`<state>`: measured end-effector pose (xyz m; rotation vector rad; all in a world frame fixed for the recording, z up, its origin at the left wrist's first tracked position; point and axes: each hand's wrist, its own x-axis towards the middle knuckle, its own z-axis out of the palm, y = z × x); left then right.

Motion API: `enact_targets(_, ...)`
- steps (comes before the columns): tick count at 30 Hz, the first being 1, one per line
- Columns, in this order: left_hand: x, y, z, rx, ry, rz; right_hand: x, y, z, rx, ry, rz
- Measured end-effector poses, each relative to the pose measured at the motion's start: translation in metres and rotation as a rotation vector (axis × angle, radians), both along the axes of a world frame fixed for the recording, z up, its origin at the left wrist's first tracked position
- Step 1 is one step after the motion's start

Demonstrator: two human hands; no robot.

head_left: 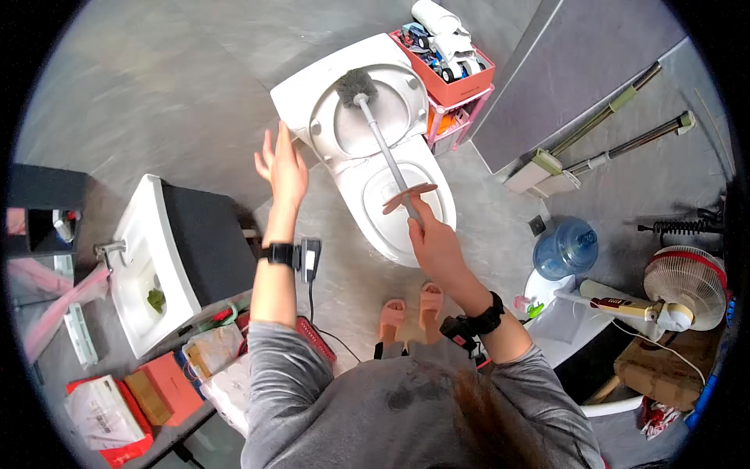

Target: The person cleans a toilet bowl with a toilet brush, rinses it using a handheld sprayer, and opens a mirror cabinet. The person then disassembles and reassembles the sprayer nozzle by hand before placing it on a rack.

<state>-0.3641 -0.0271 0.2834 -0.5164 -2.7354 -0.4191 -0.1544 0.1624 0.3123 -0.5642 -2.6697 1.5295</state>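
My right hand [436, 241] is wrapped round the handle of a toilet brush [380, 141], just below its flat pinkish disc [409, 198]. The brush reaches away from me over the toilet bowl [436, 181], and its dark grey bristle head [357, 87] overlaps the raised toilet lid [341, 129]. Whether the bristles touch the lid I cannot tell. My left hand [285, 166] is held out beside the toilet on the left, fingers spread, with nothing in it.
On the left stands a white sink [139, 258] with a green leaf-like item inside. A red box of toys [461, 87] sits on a pink rack beside the toilet. To the right are mops [613, 156], a blue water jug [566, 248] and a fan [684, 288].
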Motion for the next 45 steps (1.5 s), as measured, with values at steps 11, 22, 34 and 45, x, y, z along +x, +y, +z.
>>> enact_targets(11, 0.172, -0.112, -0.015, 0.186, -0.212, 0.247, -0.006, 0.017, 0.005, 0.160, 0.051, -0.080)
enact_targets(22, 0.216, -0.171, -0.005, 0.308, -0.243, 0.376, -0.013, -0.011, -0.023, 0.333, 0.167, 0.014)
enact_targets(34, 0.214, -0.183, -0.016, 0.407, -0.234, 0.242, -0.013, 0.009, 0.002, 0.294, 0.091, -0.012)
enact_targets(45, 0.208, -0.147, -0.036, 0.476, -0.401, 0.052, 0.117, 0.013, -0.016, 0.195, -0.073, -0.142)
